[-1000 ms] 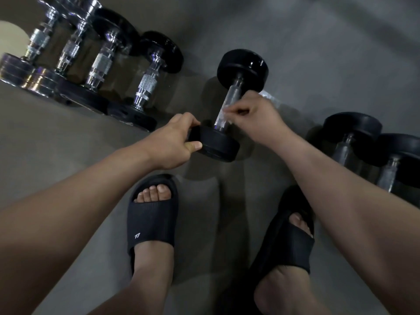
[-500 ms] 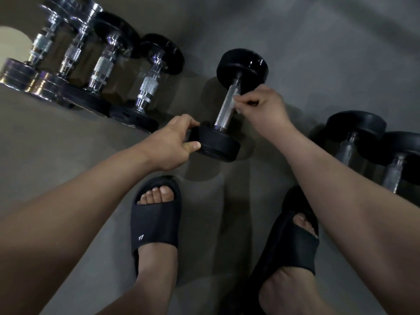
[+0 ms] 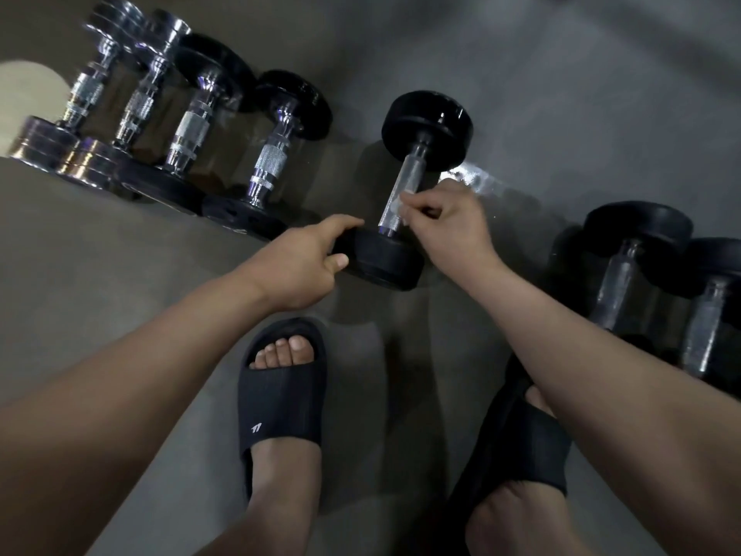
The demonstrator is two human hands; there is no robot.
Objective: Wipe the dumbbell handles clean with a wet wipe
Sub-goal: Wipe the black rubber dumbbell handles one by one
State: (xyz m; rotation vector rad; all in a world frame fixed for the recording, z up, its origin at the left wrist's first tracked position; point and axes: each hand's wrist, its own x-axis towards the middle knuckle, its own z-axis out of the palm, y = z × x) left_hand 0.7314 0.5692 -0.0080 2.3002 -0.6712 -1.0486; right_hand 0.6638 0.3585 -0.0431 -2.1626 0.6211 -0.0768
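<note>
A black dumbbell [image 3: 425, 126] with a silver knurled handle [image 3: 403, 190] lies on the grey floor in the middle of the view. My left hand [image 3: 298, 262] grips its near black weight [image 3: 381, 260] from the left. My right hand [image 3: 445, 224] pinches a small white wet wipe [image 3: 397, 204] against the lower part of the handle. Most of the wipe is hidden under my fingers.
Several chrome and black dumbbells [image 3: 268, 166] lie in a row at the upper left. Two more black dumbbells [image 3: 633, 250] lie at the right. A shiny wipe packet [image 3: 473, 180] lies behind my right hand. My feet in black slides [image 3: 280, 395] stand just below the dumbbell.
My right hand slid up the handle towards the far weight, then back down towards the near weight. My left hand has kept its hold on the near weight.
</note>
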